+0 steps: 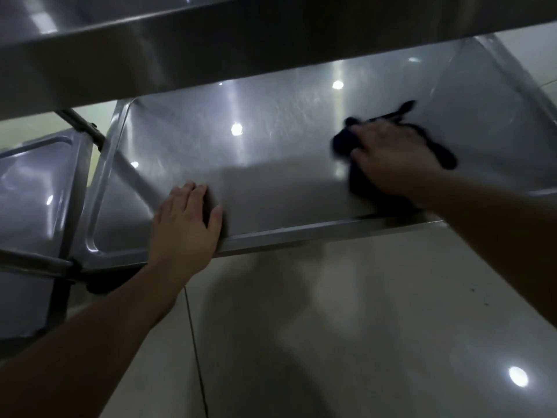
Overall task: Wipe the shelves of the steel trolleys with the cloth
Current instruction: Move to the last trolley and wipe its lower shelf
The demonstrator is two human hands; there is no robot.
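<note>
The right hand (391, 158) pressed a crumpled dark cloth (346, 141) against the right part of the shiny steel trolley shelf (241, 152), fingers curled onto it. The left hand (184, 224) lay flat, fingers released, on the shelf's near rim.

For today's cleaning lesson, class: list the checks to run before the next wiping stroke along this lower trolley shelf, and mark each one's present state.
1. Cloth under right hand: ok.
2. Cloth lying on the lower shelf: ok.
3. Left hand flat on the shelf's front edge, steadying: ok.
4. Shelf ahead free of objects: ok.
5. Upper shelf clear of the arms: ok.
6. Cloth damp or clean: cannot tell.
</note>
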